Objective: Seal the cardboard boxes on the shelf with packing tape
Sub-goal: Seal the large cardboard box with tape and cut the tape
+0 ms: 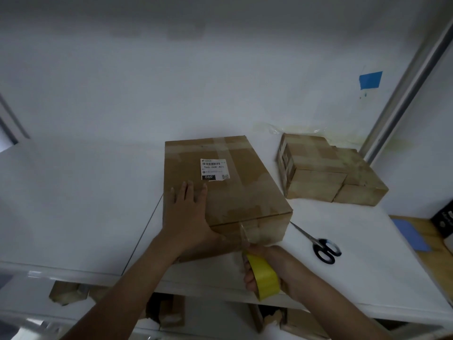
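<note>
Head view: one large cardboard box (228, 182), matte brown and rectangular, lies flat on the white shelf (85, 204). It carries one white printed label (215, 169). Left grip (188, 212) presses flat on the lid, fingers straight. Right grip (282, 263) curls round one yellow tape roll (263, 276); a glossy clear strip (245, 235) runs to the box front. One pair of black-handled scissors (321, 244) lies right. Stacked smaller boxes (326, 170) sit behind; count unclear.

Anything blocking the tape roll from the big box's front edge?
Nothing visible. The right hand holds the yellow tape roll just before the cardboard box front, a tape strip bridging them. The left hand lies flat on the lid, left of the strip; the scissors lie off to the right.
</note>
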